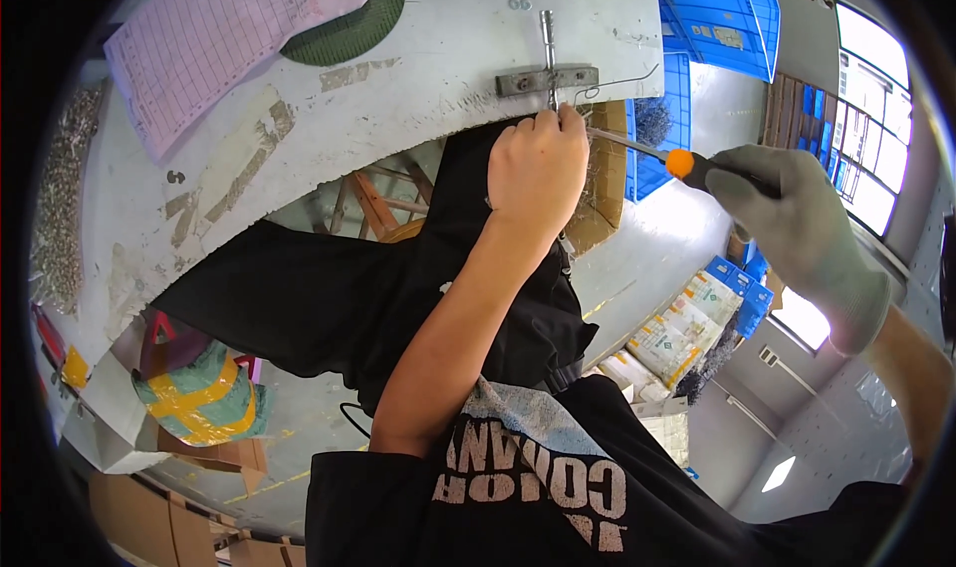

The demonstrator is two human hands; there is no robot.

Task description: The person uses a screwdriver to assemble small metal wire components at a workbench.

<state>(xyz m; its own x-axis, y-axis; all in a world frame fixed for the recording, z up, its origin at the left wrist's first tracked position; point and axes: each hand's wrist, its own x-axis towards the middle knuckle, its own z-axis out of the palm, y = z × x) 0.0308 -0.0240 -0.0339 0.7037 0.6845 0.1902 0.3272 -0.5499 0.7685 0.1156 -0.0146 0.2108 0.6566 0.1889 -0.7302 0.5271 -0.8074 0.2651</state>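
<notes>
My bare left hand (538, 167) is closed at the right-hand edge of the white worktable (418, 89). Its fingertips pinch together at the near end of a thin metal rod (547, 41), and they hide what is between them. The rod crosses a flat metal bar (518, 84) lying on the tabletop. A thin bent wire (622, 81) sticks out beside the bar. My right hand (797, 204), in a pale grey glove, grips a screwdriver (680, 163) with a black and orange handle. Its shaft points left, toward the left hand's fingertips; whether the tip touches anything is hidden.
On the table lie a pink form sheet (214, 54), a dark green round mat (349, 19) and a heap of small metal parts (65, 199). Blue crates (722, 24) and an open cardboard box (605, 214) stand beyond the right edge. Below is a wooden stool (373, 207).
</notes>
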